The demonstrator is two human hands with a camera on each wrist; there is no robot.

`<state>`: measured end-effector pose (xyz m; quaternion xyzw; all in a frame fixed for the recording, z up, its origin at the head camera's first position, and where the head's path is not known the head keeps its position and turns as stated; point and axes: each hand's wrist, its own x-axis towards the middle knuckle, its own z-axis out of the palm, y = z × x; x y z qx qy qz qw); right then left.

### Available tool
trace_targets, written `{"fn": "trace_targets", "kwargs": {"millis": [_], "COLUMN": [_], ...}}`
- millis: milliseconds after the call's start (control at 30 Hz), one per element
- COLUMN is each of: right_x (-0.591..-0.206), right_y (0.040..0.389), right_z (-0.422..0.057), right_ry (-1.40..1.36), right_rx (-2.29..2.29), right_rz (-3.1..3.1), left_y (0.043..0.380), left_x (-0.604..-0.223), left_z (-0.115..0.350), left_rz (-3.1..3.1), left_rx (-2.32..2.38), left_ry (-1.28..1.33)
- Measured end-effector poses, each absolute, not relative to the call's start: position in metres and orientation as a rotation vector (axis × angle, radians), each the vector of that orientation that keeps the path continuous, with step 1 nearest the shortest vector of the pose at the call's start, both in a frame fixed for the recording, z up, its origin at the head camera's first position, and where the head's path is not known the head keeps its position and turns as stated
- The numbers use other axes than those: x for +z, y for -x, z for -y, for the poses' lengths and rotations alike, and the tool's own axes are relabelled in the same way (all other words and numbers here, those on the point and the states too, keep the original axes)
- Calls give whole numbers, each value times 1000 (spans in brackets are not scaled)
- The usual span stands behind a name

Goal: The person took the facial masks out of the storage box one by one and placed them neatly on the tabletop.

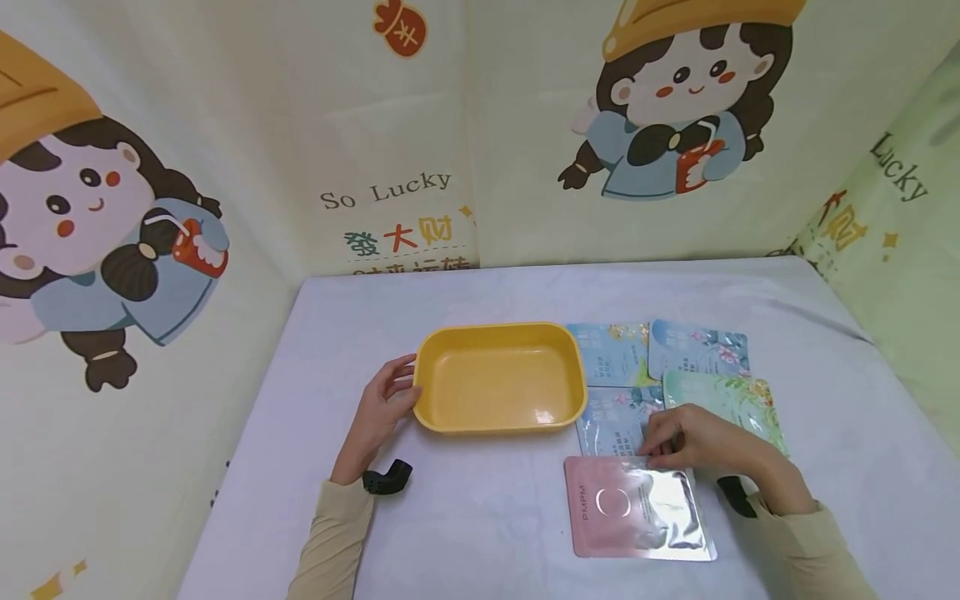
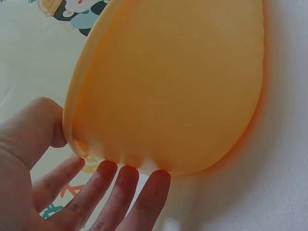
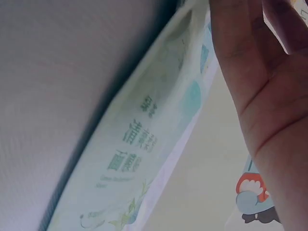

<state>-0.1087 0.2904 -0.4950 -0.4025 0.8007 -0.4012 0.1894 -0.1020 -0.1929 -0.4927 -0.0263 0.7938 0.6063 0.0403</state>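
A yellow plastic tray (image 1: 498, 429) stands on the white-covered table. My left hand (image 1: 381, 408) holds its left end, the thumb at the rim and the fingertips (image 2: 156, 180) against the outer wall. On the right, my right hand (image 1: 693, 437) has its fingers bent and pinches the upper edge of a pink-and-silver sheet mask packet (image 1: 637, 512); its fingertips are out of sight in the right wrist view. Under that hand lies a green mask packet (image 1: 727, 396), partly covered. A blue mask packet (image 1: 611, 421) lies between the tray and the right hand.
Two more blue mask packets, one beside the tray (image 1: 607, 354) and one further right (image 1: 697, 348), lie behind the others. A patterned curtain (image 1: 525, 225) hangs at the table's back edge. Black wrist cameras (image 1: 388, 477) sit on both wrists.
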Motion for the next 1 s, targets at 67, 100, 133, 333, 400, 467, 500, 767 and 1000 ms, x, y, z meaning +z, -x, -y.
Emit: {"fn": "trace_targets", "kwargs": {"millis": [67,100,133,333,400,467,500,767,1000], "right_x": [-493,-492,-491,-483,-481,-479,-479,-468,-446], "right_y": [108,108,108,110,112,114,114,122,132], "right_z": [-290,-290,-290,-289,-288,-287,-287,-278,-265], "right_ry": [1134,1137,1133,1100,1092,1094,1100,1034,1070], "right_rx": [-1118,-1115,-1108,-1061,-1061,-1055,-1054,-1100,-1180], "right_rz": [-2262,-2267,-2276,-2419,-2487,-2554,-2588,-2720,-2824], "left_y": [100,98,97,90,90,91,93,102,102], "left_x": [-487,-482,-478,-459,-459,-462,-465,-480,-462], "left_z": [191,190,188,183,183,184,185,194,195], "left_rz": [-2433,-2437,-2438,-2470,-2481,-2483,-2482,-2482,-2612], "left_rx": [1849,1841,1834,1792,1793,1806,1815,1932,1963], "left_ry": [87,89,91,123,124,121,120,124,50]}}
